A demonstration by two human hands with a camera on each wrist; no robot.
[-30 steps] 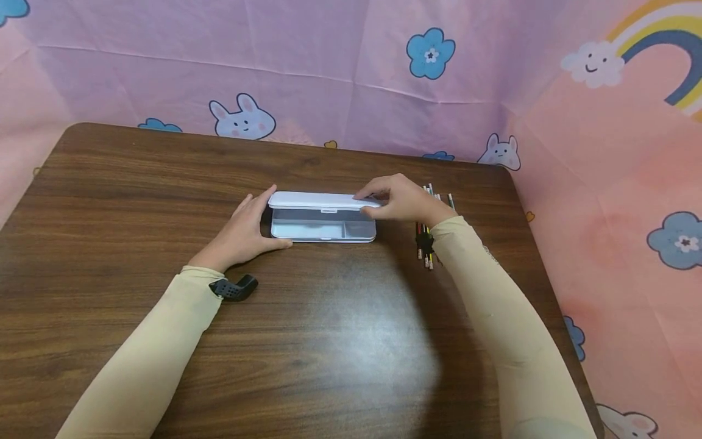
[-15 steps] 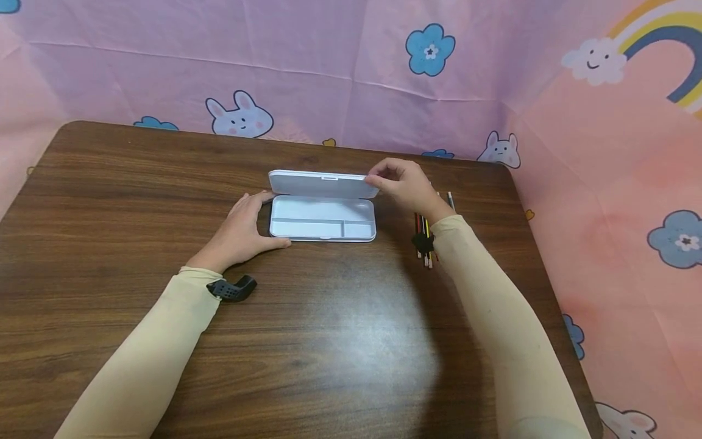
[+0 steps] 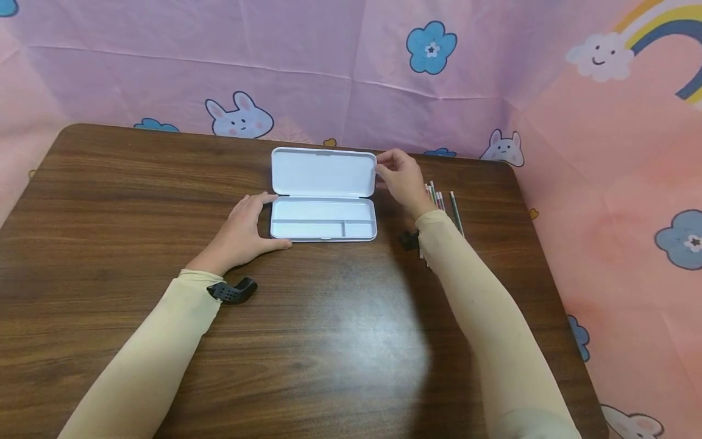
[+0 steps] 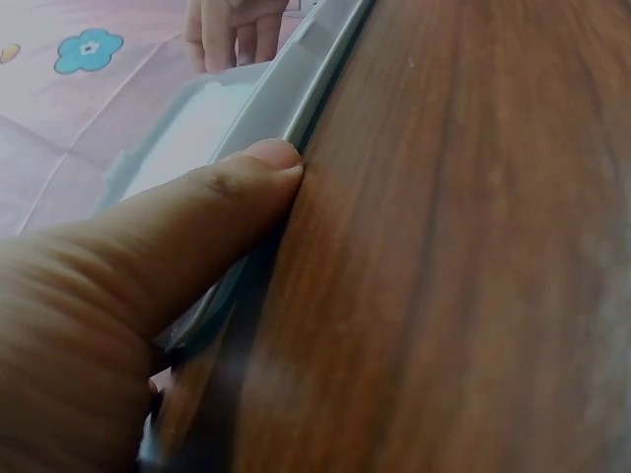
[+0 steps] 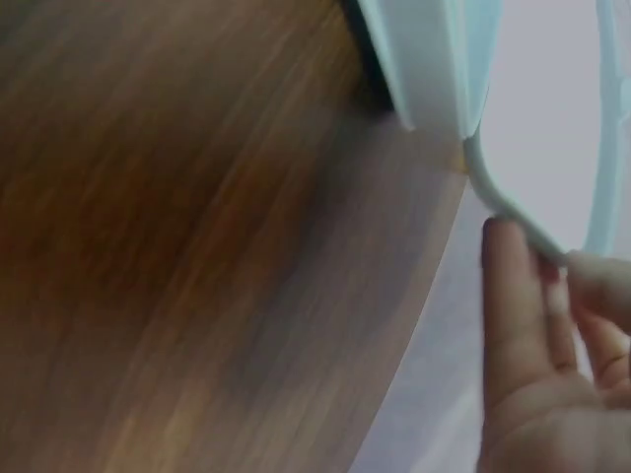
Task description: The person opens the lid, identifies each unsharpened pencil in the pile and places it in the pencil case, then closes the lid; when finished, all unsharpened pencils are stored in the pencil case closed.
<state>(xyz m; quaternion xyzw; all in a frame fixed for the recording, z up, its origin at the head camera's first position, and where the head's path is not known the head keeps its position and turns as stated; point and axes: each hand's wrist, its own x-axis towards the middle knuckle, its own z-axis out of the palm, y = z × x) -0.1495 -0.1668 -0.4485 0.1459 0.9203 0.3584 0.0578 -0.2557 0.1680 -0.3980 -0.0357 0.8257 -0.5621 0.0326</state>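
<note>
A white pencil case (image 3: 307,210) lies in the middle of the table, its lid (image 3: 323,174) swung up and back on the hinge. Dividers split its tray into compartments. My left hand (image 3: 239,235) grips the case's left end, thumb along the front edge and fingers toward the back corner. In the left wrist view the thumb (image 4: 237,187) presses on the front wall. At the lid's right edge, my right hand (image 3: 403,180) holds the rim; the right wrist view shows thumb and fingers (image 5: 513,296) around that rim.
Several pencils (image 3: 437,196) lie to the right, partly hidden by the right forearm, with one green pencil (image 3: 456,213) apart from them. The brown table (image 3: 340,329) meets a patterned cloth backdrop (image 3: 323,73) at the back and right.
The lid has gone from partly lowered to tilted far back, showing its inside. My right hand has moved up and back with it. The left hand has stayed at the case's left end.
</note>
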